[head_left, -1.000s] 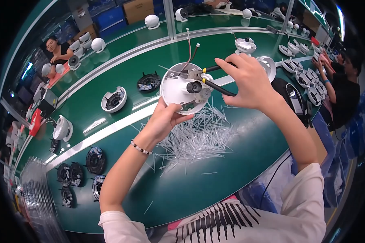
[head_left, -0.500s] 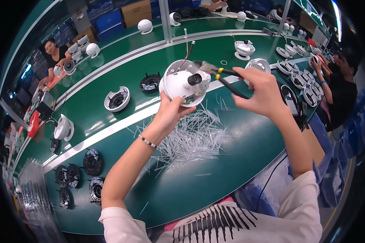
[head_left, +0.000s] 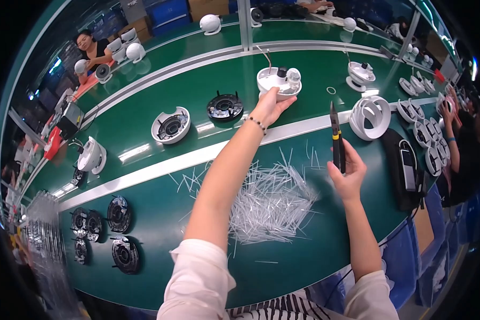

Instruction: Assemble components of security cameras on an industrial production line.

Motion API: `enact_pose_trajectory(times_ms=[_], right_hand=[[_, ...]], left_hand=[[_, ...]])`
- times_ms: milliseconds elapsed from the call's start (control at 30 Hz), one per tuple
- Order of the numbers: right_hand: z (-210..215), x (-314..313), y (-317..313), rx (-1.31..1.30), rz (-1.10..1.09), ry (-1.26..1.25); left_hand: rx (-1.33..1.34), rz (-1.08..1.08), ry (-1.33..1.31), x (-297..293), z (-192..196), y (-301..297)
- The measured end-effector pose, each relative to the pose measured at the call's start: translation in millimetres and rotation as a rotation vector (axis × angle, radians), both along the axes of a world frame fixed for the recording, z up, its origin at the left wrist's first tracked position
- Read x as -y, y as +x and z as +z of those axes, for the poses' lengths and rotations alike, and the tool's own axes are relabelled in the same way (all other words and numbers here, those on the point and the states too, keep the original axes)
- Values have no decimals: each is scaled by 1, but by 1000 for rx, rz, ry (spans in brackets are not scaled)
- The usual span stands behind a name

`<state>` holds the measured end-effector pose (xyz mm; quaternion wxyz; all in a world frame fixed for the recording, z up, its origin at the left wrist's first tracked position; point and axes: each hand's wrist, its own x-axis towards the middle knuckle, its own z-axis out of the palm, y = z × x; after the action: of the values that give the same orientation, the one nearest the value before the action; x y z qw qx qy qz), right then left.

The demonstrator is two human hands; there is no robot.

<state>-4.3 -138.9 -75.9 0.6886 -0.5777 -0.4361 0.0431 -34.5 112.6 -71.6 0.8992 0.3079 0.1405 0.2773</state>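
Note:
My left hand (head_left: 271, 105) reaches far forward and grips the near rim of a white round camera housing (head_left: 279, 81), which rests on the green belt. A thin wire sticks up from the housing. My right hand (head_left: 347, 172) is lower and to the right, holding black cutters with a yellow band (head_left: 336, 138) pointing upward. A heap of cut white plastic ties (head_left: 272, 200) lies on the table between my forearms.
White housings (head_left: 170, 126) and black round parts (head_left: 224, 106) lie on the green conveyor (head_left: 144, 106). White rings (head_left: 370, 116) and a black scanner (head_left: 402, 168) sit right; black discs (head_left: 117, 213) lie near left. Other people work at far left and right.
My left hand has carried the white housing away from me and set it on the belt. My right hand with the cutters has dropped back toward me, clear of the housing.

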Motion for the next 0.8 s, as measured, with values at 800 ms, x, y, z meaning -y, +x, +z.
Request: enact_pose_trajectory(times_ms=[800], right_hand=[[20, 13, -62, 580, 351, -48]], left_hand=[[-747, 715, 1538, 1, 47, -175]])
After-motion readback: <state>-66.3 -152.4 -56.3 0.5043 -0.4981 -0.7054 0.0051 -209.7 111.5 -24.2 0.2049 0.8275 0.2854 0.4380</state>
